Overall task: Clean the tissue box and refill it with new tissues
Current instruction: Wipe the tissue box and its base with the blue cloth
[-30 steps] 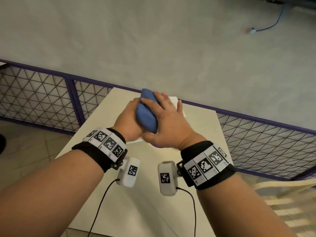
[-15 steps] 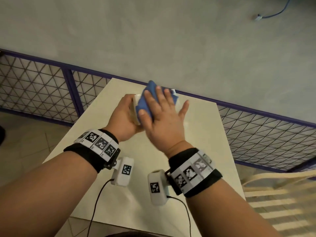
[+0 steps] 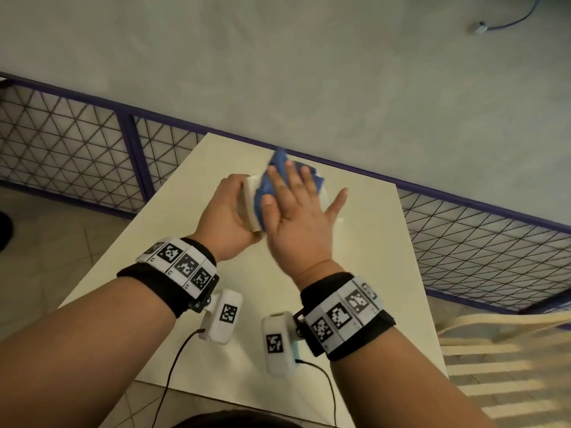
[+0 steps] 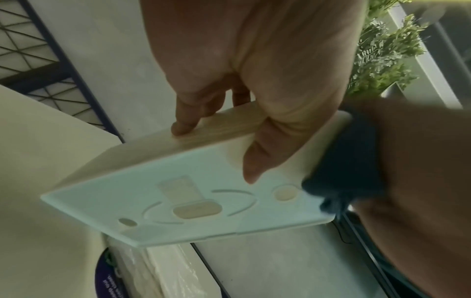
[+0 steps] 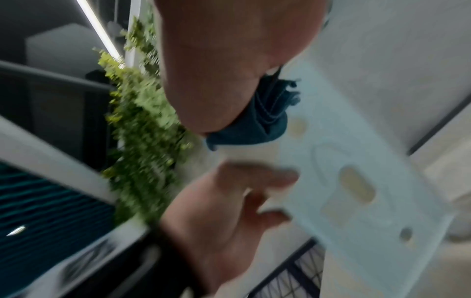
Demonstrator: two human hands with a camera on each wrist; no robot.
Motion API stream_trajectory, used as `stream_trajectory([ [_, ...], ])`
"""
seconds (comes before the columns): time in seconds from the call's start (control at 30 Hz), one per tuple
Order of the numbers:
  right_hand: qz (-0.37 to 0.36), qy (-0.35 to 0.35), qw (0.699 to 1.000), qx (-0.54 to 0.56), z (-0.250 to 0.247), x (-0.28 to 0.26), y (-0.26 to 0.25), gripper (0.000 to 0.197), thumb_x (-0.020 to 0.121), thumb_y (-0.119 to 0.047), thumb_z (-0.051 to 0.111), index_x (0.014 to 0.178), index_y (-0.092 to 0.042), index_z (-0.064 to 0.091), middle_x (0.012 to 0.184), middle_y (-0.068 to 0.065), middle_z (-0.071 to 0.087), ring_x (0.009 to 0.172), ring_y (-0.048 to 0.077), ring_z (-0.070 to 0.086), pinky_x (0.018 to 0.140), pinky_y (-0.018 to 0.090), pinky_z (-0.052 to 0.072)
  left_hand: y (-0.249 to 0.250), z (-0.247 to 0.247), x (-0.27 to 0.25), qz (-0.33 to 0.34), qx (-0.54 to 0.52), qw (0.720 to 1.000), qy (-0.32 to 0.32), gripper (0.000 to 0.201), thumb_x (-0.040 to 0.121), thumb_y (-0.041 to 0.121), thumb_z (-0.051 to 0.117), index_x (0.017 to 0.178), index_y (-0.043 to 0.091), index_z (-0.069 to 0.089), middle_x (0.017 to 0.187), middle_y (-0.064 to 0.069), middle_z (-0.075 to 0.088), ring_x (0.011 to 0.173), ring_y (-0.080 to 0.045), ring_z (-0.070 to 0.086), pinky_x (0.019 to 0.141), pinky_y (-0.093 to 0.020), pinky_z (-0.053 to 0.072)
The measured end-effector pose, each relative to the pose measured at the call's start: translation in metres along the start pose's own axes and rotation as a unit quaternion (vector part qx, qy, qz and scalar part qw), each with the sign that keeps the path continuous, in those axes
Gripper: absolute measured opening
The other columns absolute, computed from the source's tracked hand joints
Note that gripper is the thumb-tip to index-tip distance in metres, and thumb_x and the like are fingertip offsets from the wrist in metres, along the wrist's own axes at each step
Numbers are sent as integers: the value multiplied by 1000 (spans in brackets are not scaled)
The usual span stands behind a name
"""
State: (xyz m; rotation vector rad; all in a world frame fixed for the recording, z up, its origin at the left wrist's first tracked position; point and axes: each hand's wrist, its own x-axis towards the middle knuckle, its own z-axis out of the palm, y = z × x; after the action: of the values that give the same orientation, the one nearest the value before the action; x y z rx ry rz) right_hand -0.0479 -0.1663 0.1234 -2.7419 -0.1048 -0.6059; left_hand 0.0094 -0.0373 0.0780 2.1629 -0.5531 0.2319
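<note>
The left hand holds the white rectangular plastic tissue box lifted above the cream rectangular worktop, its grip clamped on one end, thumb on the flat face and fingers curled over the pale wood-look side; the right hand lies flat, fingers straight and spread, pressing a crumpled blue cleaning cloth against the box's upper side; in the left wrist view a clear-wrapped pack with a purple label lies on the worktop under the box; a purple-framed wire mesh fence stands beyond the worktop.
</note>
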Motion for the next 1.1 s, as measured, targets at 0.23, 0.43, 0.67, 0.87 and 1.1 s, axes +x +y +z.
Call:
stream_trajectory([
  [0.23,-40,12,999,-17,-8,8,22,49,96,-48,18,142,-43,30,155,-13,29,146,10,15,106,58,-25,0,-2,-13,-26,-133,990,45,69,56,8,84,109,29,44,111,-2,57,96,-9,60,72,-22,48],
  [0.43,53,-19,998,12,-6,10,19,47,99,-48,21,146,-42,23,159,-12,17,146,16,13,107,60,-22,-1,-1,-18,-51,-129,987,76,74,54,14,86,112,28,42,117,-3,51,104,-16,55,79,-28,48],
  [0.67,-44,-28,998,22,1,-7,10,49,95,-55,15,143,-48,20,158,-16,18,148,13,2,106,61,-22,-3,-1,-21,-48,-136,988,61,68,60,2,83,112,22,44,109,3,53,92,-1,56,71,-11,46],
  [0.87,78,5,992,96,6,-3,26,54,97,-50,16,148,-33,22,150,0,36,138,19,33,114,53,-15,-9,-3,-33,-79,-129,986,74,77,56,12,87,116,30,42,121,0,50,107,-11,53,79,-23,46],
  [1.1,-71,-55,990,110,14,-24,-18,49,95,-53,17,143,-47,25,157,-21,13,147,12,-12,106,55,-27,9,-2,-34,-70,-84,987,118,52,71,39,50,118,18,49,101,14,48,96,-17,55,78,-23,41],
])
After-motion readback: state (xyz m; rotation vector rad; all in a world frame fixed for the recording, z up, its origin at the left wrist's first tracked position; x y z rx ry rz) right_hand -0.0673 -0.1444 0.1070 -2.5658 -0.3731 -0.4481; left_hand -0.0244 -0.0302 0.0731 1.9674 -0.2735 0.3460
